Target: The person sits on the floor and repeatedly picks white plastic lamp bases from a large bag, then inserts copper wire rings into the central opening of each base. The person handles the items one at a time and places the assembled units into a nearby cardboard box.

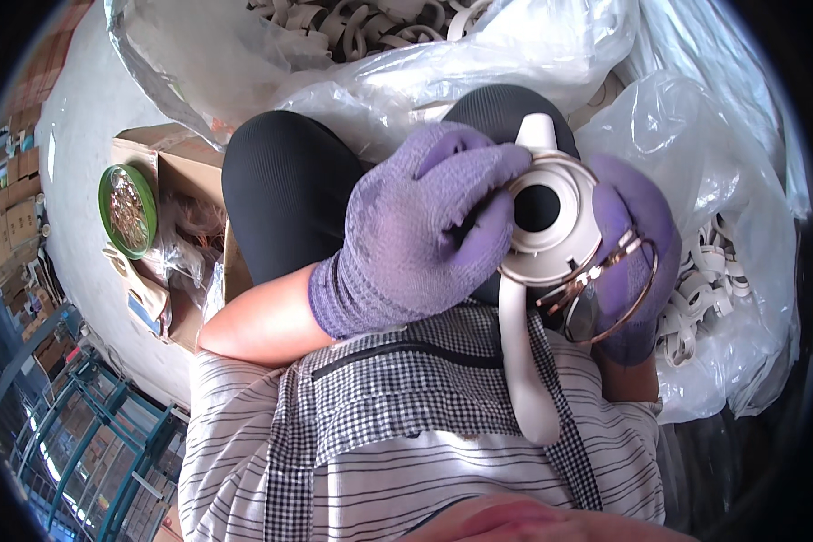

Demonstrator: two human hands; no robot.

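Note:
Above my lap I hold a white plastic pot collar [582,226] with a round dark opening in its middle. A long curved handle [526,379] hangs from it toward my chest, and a short spout-like tab [537,134] points away from me. My left hand [411,230], in a purple glove, is closed with thumb and fingers on the collar's left rim. My right hand [646,239], gloved alike, grips the right rim. Against the right fingers lies a thin copper-coloured metal band [641,303], its loop hanging below the collar. Smaller metal ends beside it are hard to make out.
Ahead, a large clear plastic bag [533,59] holds many white and dark parts. Another bag [686,163] at right contains white handled pieces [696,298]. At left stands a cardboard box [190,172] with a green round tray [128,212] of copper-coloured pieces on it.

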